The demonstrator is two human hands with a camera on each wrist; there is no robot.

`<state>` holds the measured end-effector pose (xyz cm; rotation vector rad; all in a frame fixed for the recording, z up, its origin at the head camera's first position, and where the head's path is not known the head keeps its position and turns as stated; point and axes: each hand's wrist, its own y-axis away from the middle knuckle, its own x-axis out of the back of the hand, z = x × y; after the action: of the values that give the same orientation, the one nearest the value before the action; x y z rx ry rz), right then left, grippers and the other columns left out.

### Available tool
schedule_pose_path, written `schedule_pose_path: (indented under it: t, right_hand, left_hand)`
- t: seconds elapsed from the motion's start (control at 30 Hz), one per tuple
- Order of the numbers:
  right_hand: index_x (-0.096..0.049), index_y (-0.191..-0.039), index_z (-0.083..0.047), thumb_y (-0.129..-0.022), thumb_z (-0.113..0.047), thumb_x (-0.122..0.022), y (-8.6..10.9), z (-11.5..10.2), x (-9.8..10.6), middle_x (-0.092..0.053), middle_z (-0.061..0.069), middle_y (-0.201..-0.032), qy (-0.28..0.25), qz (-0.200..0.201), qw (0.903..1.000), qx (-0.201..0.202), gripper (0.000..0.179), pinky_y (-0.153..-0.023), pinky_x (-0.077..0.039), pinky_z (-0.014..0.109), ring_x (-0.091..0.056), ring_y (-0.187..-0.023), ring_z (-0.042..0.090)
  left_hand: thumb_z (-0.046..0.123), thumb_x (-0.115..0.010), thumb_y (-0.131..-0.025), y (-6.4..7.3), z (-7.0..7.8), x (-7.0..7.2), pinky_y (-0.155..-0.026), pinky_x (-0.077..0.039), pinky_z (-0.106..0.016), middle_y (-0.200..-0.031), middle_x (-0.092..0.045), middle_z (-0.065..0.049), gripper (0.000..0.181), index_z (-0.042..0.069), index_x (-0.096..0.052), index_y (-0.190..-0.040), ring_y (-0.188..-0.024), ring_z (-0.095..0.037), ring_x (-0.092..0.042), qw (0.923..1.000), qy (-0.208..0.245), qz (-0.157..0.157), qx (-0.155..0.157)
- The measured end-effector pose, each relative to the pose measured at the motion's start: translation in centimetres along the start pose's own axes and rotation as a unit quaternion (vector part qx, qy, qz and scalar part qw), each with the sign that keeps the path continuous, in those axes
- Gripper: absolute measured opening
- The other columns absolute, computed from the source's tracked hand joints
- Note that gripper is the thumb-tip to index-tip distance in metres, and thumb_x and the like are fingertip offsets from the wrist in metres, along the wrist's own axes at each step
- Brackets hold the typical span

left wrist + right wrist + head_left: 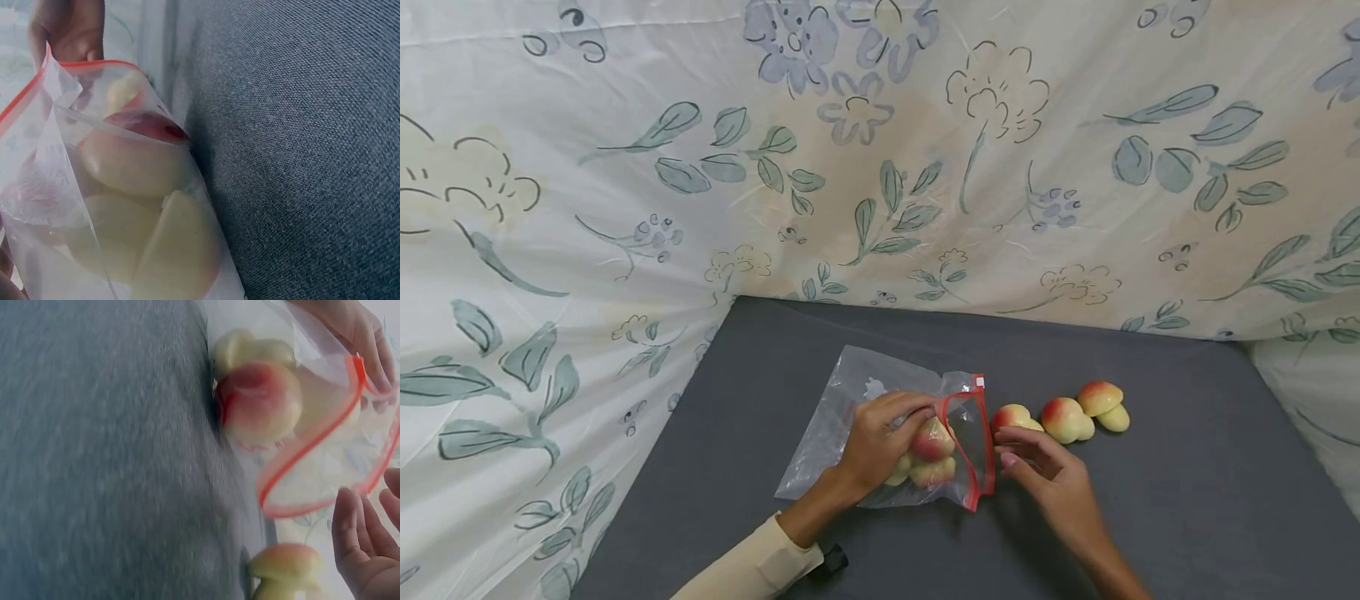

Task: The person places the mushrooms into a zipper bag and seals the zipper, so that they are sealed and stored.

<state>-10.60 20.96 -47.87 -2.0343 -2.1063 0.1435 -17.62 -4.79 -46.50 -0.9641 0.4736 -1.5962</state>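
Lying on a dark grey cloth-covered table (pixel 1210 500), in the head view, is a clear plastic bag with a red zip edge (pixel 820 442), its mouth facing right and parted. The left hand (pixel 880 437), at the end of a cream sleeve (pixel 760 562), pinches the bag's film between thumb and fingers near the mouth. Smooth yellow-and-red lobed pieces (pixel 933 442) sit inside. The right hand (pixel 1052 483) is just beside the red edge, fingers loosely bent and thumb apart; whether it touches the bag I cannot tell. Beyond it, a row of three similar lobed pieces (pixel 1063 419) rests on the table, the nearest partly behind the fingers. A white floral fabric sheet (pixel 895 192) stands behind.

From the left wrist, the pieces press together within the film, and the right hand shows past the red edge. Only bits of the left hand appear at the lower left corner.

From the right wrist, the red edge gapes, the left hand is at its upper side, and the right hand's relaxed fingers are at its lower side.
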Motion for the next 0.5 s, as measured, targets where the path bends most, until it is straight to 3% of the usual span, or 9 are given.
schedule_pose_path:
  t: [0.2, 0.5]
  right_hand:
    - [-0.063, -0.129, 0.014, -0.098, 0.011, -0.069, 0.1, -0.3, 1.4, -0.072, 0.016, -0.123, 0.005, 0.037, 0.9993, 0.006, 0.032, -0.078, -0.062, 0.027, -0.074, -0.099, 0.013]
    - [-0.063, -0.131, 0.012, -0.097, 0.008, -0.071, 0.0, -0.6, 3.3, -0.075, 0.006, -0.118, 0.018, 0.077, 0.9966, -0.021, 0.035, -0.077, -0.061, 0.026, -0.074, -0.098, 0.010]
  left_hand:
    - [-0.001, -0.077, -0.095, 0.0, -0.1, 0.1, -0.086, -0.061, -0.026, -0.100, -0.080, -0.004, 0.017, 0.008, -0.081, -0.109, -0.094, -0.016, -0.076, 1.0000, -0.004, 0.001, -0.002]
    - [-0.002, -0.077, -0.094, 0.0, -0.1, 0.2, -0.086, -0.061, -0.026, -0.100, -0.080, -0.004, 0.018, 0.007, -0.081, -0.109, -0.094, -0.016, -0.077, 0.9999, -0.008, 0.004, -0.008]
